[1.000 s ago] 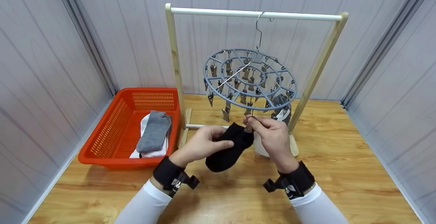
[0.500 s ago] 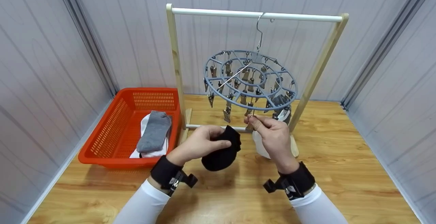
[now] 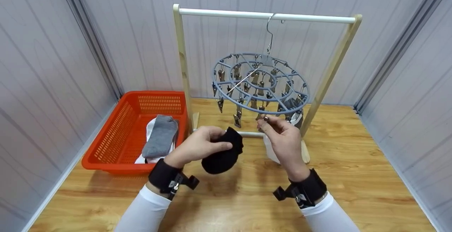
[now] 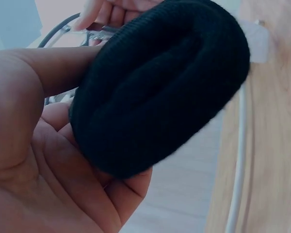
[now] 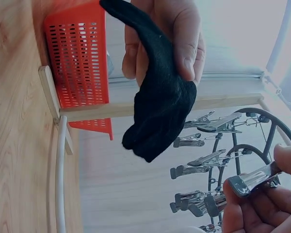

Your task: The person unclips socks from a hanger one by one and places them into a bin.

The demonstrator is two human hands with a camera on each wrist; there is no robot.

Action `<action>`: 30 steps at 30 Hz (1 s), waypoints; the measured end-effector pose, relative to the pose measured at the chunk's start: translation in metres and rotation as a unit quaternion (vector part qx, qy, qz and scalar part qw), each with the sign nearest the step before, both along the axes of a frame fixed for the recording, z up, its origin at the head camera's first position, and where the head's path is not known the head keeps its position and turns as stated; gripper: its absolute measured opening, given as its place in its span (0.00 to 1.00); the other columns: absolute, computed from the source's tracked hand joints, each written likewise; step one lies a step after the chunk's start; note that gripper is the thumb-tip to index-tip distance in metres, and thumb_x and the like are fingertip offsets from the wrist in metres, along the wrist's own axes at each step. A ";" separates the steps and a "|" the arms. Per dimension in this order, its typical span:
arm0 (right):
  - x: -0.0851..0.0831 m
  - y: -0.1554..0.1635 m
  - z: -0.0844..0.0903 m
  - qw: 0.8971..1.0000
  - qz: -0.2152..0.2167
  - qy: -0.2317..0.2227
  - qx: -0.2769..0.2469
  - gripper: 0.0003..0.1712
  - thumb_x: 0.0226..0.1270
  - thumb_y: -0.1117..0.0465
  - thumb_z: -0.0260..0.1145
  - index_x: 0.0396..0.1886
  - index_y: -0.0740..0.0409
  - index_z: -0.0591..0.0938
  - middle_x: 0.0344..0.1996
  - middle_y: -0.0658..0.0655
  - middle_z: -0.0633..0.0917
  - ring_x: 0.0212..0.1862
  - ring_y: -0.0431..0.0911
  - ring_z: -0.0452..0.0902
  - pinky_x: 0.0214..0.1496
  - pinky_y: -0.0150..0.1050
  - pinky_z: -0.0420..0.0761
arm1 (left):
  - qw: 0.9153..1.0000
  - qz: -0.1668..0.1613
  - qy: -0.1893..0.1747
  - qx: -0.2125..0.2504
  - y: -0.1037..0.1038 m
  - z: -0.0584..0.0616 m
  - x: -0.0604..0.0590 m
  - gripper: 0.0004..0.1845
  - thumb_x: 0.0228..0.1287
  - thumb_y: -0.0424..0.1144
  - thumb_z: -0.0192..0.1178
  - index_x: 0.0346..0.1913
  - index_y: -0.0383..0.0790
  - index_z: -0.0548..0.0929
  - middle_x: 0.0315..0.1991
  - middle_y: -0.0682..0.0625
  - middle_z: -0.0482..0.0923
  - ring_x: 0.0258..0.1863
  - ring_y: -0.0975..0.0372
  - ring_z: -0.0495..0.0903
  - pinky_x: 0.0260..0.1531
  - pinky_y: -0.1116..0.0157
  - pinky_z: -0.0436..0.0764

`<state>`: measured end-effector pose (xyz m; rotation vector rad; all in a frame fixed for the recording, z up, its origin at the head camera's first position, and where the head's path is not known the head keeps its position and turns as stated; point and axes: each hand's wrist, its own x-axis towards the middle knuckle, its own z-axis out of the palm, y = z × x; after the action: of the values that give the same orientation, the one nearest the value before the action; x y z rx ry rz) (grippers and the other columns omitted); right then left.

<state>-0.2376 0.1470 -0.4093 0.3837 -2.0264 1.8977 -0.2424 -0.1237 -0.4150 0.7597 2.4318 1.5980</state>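
Note:
My left hand (image 3: 203, 145) pinches a folded black sock (image 3: 219, 160) between thumb and fingers, left of the clip hanger. The sock hangs free, apart from any clip. My right hand (image 3: 284, 140) holds a metal clip (image 5: 254, 179) under the front edge of the round blue-grey clip hanger (image 3: 267, 61). In the right wrist view the clip lies between thumb and fingers with nothing in its mouth. Several other metal clips (image 3: 237, 119) dangle from the hanger.
An orange basket (image 3: 130, 140) at left holds a grey sock (image 3: 160, 136) and white ones. The hanger hooks over the white bar (image 3: 226, 13) of a wooden stand (image 3: 183, 62). Behind my right hand hang a white sock (image 3: 271, 150) and a grey one (image 3: 291, 104).
The black sock has come away from the clip. My left hand has drawn it left, while my right hand stays at the clip and has risen slightly.

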 end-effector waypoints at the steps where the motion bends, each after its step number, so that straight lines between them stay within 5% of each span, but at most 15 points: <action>1: 0.000 0.000 0.000 1.000 -0.002 0.002 0.003 0.16 0.77 0.63 0.77 0.59 0.67 0.90 0.49 0.61 0.94 0.48 0.55 0.92 0.53 0.41 0.90 | 1.000 0.000 -0.003 0.000 -0.002 0.001 0.000 0.10 0.75 0.42 0.74 0.48 0.38 0.92 0.38 0.51 0.92 0.34 0.62 0.89 0.36 0.66 0.87; 6: 0.002 0.002 0.000 0.993 -0.046 0.076 0.084 0.12 0.77 0.62 0.77 0.54 0.63 0.93 0.46 0.55 0.93 0.46 0.47 0.88 0.51 0.35 0.85 | 1.000 0.015 -0.017 -0.006 -0.019 0.008 -0.001 0.12 0.76 0.44 0.74 0.51 0.38 0.92 0.41 0.49 0.93 0.36 0.59 0.90 0.38 0.65 0.88; 10: 0.001 0.003 0.000 0.962 -0.112 0.189 0.162 0.07 0.78 0.62 0.77 0.47 0.60 0.94 0.42 0.52 0.92 0.44 0.45 0.85 0.49 0.36 0.83 | 0.999 0.044 -0.003 -0.008 -0.037 0.013 -0.001 0.13 0.75 0.45 0.75 0.51 0.39 0.92 0.41 0.48 0.92 0.38 0.58 0.89 0.40 0.64 0.88; 14: 0.002 0.006 0.003 0.938 -0.148 0.248 0.191 0.07 0.78 0.62 0.77 0.47 0.62 0.94 0.41 0.53 0.91 0.44 0.46 0.87 0.50 0.37 0.84 | 0.997 0.072 -0.001 0.019 -0.052 0.019 -0.001 0.13 0.74 0.44 0.76 0.51 0.39 0.92 0.41 0.46 0.91 0.39 0.56 0.89 0.40 0.64 0.88; 20: 0.006 0.011 0.011 0.929 -0.167 0.276 0.180 0.06 0.76 0.65 0.76 0.46 0.65 0.94 0.40 0.55 0.92 0.41 0.48 0.87 0.49 0.32 0.82 | 0.991 0.097 -0.031 0.086 -0.070 0.025 0.002 0.13 0.73 0.40 0.76 0.54 0.36 0.91 0.45 0.43 0.90 0.42 0.54 0.90 0.42 0.61 0.90; 30: 0.007 0.014 0.017 0.920 -0.170 0.326 0.134 0.03 0.73 0.70 0.76 0.36 0.62 0.92 0.33 0.57 0.87 0.36 0.46 0.79 0.43 0.30 0.77 | 0.989 0.138 0.010 0.049 -0.101 0.029 -0.001 0.16 0.76 0.46 0.75 0.54 0.38 0.91 0.44 0.43 0.90 0.42 0.55 0.88 0.43 0.64 0.87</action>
<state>-0.2308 0.1607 -0.3922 0.5932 -1.7387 1.0867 -0.2435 -0.2246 -0.3856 0.4680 2.5819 1.8249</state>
